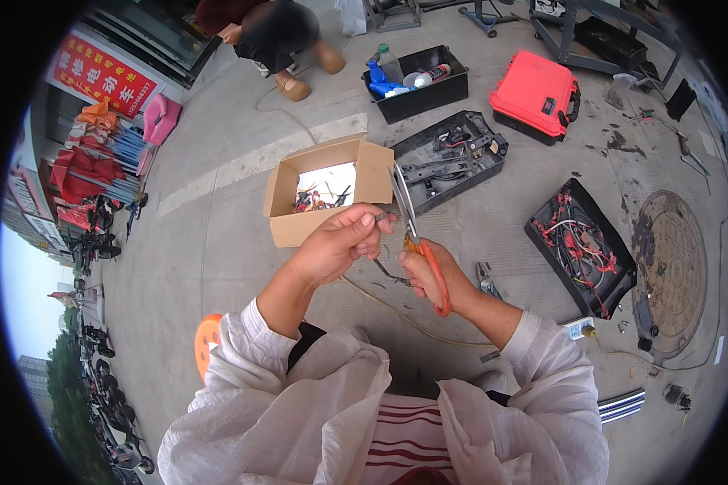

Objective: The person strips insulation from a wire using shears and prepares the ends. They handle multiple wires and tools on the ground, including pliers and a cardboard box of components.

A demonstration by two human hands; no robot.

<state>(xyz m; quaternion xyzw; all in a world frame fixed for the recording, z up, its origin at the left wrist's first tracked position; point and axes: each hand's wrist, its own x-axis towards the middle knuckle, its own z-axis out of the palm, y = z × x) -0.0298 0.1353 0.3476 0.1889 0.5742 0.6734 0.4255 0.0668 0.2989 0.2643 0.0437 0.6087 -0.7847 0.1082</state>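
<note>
Hands [384, 250], scissors [416, 234], perhaps wire [384, 271]

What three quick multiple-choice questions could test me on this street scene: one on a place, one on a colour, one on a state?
1. Where is the cardboard box?
A. On the pavement ahead of the hands
B. On a table
C. Inside the red case

2. What colour are the handles of the scissors?
A. Blue
B. Orange
C. Green

3. How is the red case?
A. Wide open
B. Shut
C. Lying in pieces

Answers:
1. A: the box sits on the ground just beyond the left hand and right hand.
2. B: the orange loops show around the right hand's fingers.
3. B: its lid is down, with the handle at the side.
</note>
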